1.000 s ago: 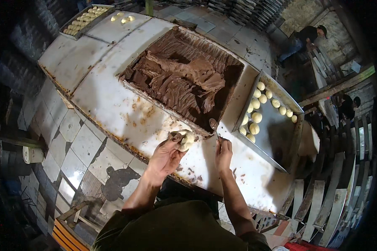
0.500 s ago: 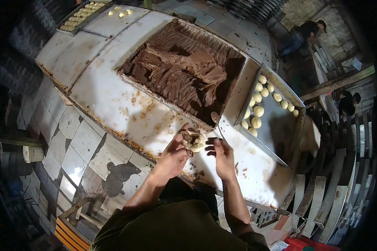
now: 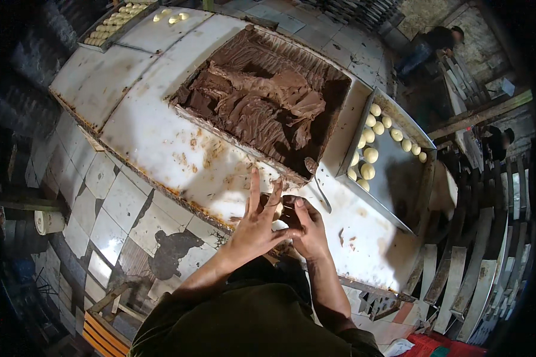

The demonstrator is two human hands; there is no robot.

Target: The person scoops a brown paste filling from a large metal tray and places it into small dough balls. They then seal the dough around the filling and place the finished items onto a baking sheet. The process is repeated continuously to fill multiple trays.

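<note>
Just in front of my body, my two hands meet over the near edge of the table. The fingers of my left hand (image 3: 256, 229) are stretched out and spread, with its thumb touching the right hand. My right hand (image 3: 308, 233) is curled round a piece of pale dough (image 3: 278, 212), mostly hidden by fingers. Beyond them lies a large tray of brown chocolate-like filling (image 3: 262, 98), its surface ridged and scooped. A metal spoon (image 3: 321, 185) rests at the tray's near right corner, its handle on the table.
To the right, a metal tray (image 3: 393, 178) holds several round dough balls (image 3: 370, 155). Another tray of dough pieces (image 3: 114, 25) stands at the far left, with loose pieces (image 3: 174, 19) beside it. The white table (image 3: 161, 137) has brown smears. Two people are at the far right.
My hands have come together. The dough, held open in my left hand with its hollow showing, is now in my right hand, and my left fingers have straightened.
</note>
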